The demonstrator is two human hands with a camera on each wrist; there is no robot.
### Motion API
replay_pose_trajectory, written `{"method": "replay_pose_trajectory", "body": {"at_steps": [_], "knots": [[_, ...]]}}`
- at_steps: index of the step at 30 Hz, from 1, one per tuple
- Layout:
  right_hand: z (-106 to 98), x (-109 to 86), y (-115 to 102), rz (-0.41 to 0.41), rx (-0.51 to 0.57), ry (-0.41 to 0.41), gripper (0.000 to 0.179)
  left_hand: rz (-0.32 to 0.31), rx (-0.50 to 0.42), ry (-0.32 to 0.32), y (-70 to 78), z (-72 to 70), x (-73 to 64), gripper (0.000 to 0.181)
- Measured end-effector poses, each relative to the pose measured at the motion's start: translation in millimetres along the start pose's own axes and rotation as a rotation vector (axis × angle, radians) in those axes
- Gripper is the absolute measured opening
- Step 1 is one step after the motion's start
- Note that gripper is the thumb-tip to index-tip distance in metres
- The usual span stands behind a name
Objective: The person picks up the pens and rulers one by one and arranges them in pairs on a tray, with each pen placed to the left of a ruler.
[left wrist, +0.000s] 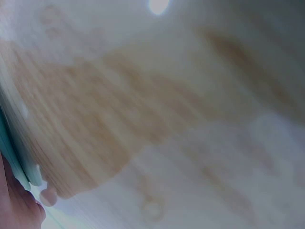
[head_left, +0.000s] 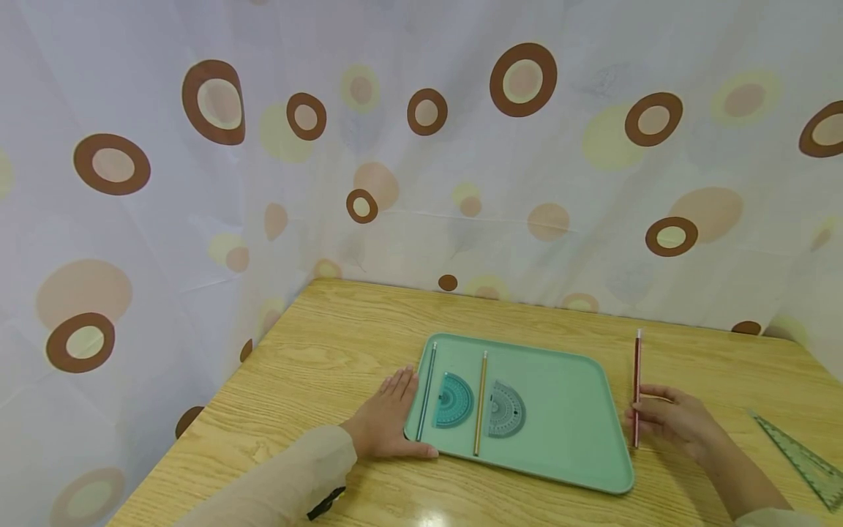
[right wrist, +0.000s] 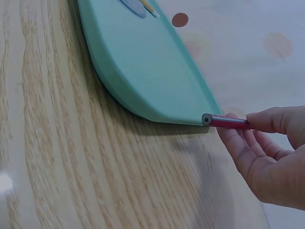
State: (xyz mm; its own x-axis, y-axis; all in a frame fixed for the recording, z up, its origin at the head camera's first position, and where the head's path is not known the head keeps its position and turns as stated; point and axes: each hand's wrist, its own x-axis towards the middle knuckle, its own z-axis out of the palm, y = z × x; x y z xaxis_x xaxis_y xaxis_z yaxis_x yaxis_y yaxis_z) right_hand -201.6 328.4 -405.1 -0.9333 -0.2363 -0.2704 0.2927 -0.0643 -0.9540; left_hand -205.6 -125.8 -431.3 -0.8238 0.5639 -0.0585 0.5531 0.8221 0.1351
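A red pencil with a white end is pinched between the thumb and fingers of my right hand, just off the right edge of the green tray. The right wrist view shows the pencil's flat, unsharpened end facing the camera. My left hand lies with straight fingers along the tray's left edge, its thumb at the front rim. On the tray, from left to right, are a blue pencil, a teal protractor, a yellow pencil and a clear grey protractor.
A greenish transparent set square lies on the wooden table right of my right hand. A curtain with brown ring patterns hangs behind the table and along its left side.
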Motion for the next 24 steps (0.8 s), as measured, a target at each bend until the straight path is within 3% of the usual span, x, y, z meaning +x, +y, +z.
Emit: {"method": "replay_pose_trajectory", "body": {"at_steps": [7, 16, 24], "knots": [[9, -0.1, 0, -0.052, -0.002, -0.028, 0.025, -0.001, -0.013, -0.003, -0.5, 0.0, -0.3, 0.114], [23, 0.2, 0, -0.08, -0.038, 0.001, 0.036, -0.006, -0.016, -0.012, -0.7, -0.3, 0.1, 0.114], [33, 2.5, -1, -0.07, -0.086, 0.003, 0.039, -0.006, -0.014, -0.015, -0.2, -1.3, -0.3, 0.113]]}}
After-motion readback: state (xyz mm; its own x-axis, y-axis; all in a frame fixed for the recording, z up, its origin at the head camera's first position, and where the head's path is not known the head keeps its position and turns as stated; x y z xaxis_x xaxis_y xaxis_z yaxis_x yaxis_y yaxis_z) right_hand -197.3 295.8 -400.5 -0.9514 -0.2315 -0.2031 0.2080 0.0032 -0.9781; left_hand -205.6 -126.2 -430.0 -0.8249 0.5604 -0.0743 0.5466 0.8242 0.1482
